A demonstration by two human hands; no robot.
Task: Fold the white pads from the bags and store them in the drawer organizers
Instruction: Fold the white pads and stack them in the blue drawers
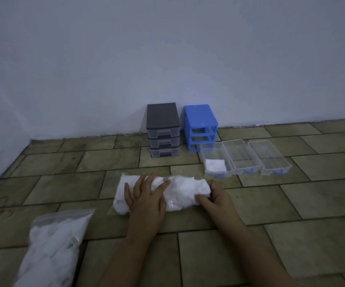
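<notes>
A clear bag stuffed with white pads (179, 189) lies across the tiled floor in front of me. My left hand (144, 195) rests flat on its left half, fingers spread. At the bag's right end, my right hand (215, 197) pinches the white padding that sticks out. A second clear bag of white pads (51, 249) lies at the lower left. Three clear drawers with blue handles sit on the floor at the right; the left drawer (206, 154) holds one folded white pad (215, 165).
A grey organizer (162, 129) with three clear drawers stands against the wall. Beside it is a blue organizer frame (200, 125) with its slots empty. The other two clear drawers (240, 156) (268, 156) hold nothing. Bare tile lies at the right.
</notes>
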